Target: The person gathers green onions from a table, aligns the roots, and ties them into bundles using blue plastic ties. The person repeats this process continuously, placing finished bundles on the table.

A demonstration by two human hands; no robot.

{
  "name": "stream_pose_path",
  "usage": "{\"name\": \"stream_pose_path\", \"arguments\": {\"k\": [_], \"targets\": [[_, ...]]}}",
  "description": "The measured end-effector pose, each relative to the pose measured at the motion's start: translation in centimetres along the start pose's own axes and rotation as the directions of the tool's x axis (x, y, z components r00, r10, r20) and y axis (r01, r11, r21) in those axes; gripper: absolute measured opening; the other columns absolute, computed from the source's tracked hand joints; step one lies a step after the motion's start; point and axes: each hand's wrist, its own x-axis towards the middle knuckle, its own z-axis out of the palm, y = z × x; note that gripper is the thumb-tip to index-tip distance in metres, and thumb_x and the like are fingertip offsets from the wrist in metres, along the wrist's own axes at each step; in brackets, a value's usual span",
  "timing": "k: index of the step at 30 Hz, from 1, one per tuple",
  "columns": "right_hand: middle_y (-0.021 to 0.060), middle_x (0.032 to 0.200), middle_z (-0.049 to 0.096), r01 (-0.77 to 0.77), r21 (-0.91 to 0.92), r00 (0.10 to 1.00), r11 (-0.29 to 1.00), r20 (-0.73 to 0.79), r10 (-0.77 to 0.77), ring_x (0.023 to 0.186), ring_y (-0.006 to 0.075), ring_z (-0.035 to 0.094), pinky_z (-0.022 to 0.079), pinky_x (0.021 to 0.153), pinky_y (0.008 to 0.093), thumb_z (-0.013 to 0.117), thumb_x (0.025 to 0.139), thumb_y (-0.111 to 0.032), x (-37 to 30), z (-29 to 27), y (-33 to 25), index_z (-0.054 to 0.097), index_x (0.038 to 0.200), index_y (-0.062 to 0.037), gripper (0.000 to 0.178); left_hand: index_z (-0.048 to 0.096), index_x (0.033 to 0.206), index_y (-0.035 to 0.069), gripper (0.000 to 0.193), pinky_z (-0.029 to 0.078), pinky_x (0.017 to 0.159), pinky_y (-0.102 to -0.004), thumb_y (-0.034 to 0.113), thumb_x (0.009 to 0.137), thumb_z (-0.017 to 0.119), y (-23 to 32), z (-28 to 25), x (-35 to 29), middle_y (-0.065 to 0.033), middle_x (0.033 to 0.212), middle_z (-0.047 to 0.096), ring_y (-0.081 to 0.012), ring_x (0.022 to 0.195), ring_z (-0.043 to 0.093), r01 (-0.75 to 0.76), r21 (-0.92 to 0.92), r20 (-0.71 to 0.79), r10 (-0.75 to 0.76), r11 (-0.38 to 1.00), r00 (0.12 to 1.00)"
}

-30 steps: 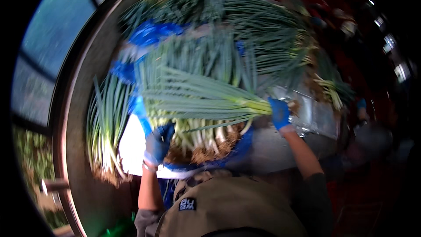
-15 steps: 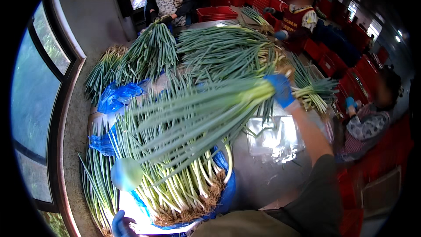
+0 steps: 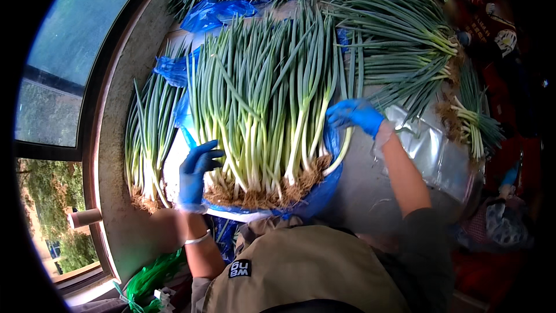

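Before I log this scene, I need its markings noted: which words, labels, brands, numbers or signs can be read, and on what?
Black patch on the person's tan garment: white lettering; I leave its wording out.
A co-worker's dark red clothing: pale marks, too small and dim to read.
Clear plastic bags: glare; no text I can make out.
Green onions: none seen.

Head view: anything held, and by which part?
No hold can be made out: left hand is open beside the green onions' pale stems; whether right hand pinches any can't be told.
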Motion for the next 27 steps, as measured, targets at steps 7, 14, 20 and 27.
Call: {"name": "stream_pose_path", "arguments": {"k": [7, 14, 20, 27], "targets": [[0.0329, 0.115, 0.052, -0.335, -0.751, 0.883, 0.569, -0.461, -0.088, 0.109, 0.039, 0.053, 0.04, 0.097, 0.0391, 0.066, 0.074, -0.049, 0.4, 13.1, 5.0, 0.04, 0.125, 0.0131, 0.085, 0.06, 0.111, 0.0, 0.024, 0.049, 0.07, -0.0245, 0.012, 0.093, 0.051, -3.4, 1.4, -2.3, -0.0097, 0.094, 0.067, -0.0138, 0.078, 0.063, 0.045, -0.086, 0.159, -0.03, 0.995, 0.987], [0.0301, 0.141, 0.024, -0.653, -0.429, 0.588, 0.625, -0.807, 0.061, 0.13, 0.0412, 0.029, 0.031, 0.105, 0.0435, 0.062, 0.073, -0.027, 6.1, 17.6, 6.8, 0.005, 0.139, 0.0081, 0.094, 0.059, 0.112, -0.001, 0.023, 0.047, 0.072, -0.023, 0.009, 0.093, 0.049, -2.7, 1.2, -5.0, -0.009, 0.094, 0.066, -0.0123, 0.078, 0.06, -0.06, -0.142, 0.276, 0.097, 0.988, 0.956], [0.0241, 0.097, 0.063, -0.464, -0.285, 0.622, 0.839, -0.779, 0.079, 0.09, 0.0351, 0.062, 0.048, 0.078, 0.0402, 0.066, 0.068, -0.017, 10.0, 9.3, 12.9, 0.061, 0.091, 0.0074, 0.033, 0.062, 0.107, -0.001, 0.021, 0.049, 0.07, -0.0239, 0.009, 0.093, 0.049, -6.2, -3.8, -6.0, -0.0084, 0.088, 0.066, -0.0121, 0.076, 0.06, -0.065, -0.329, 0.027, 0.079, 0.942, 0.997], [0.0166, 0.103, 0.064, -0.621, -0.248, 0.643, 0.744, -0.704, 0.302, 0.09, 0.0244, 0.062, 0.047, 0.082, 0.0323, 0.075, 0.064, -0.01, 8.4, 6.3, 7.1, 0.063, 0.099, 0.0066, 0.04, 0.061, 0.108, -0.002, 0.022, 0.048, 0.069, -0.024, 0.01, 0.094, 0.047, -6.8, -7.6, -9.1, -0.0074, 0.087, 0.064, -0.012, 0.074, 0.059, -0.041, -0.35, -0.024, 0.035, 0.936, 0.999]]}}
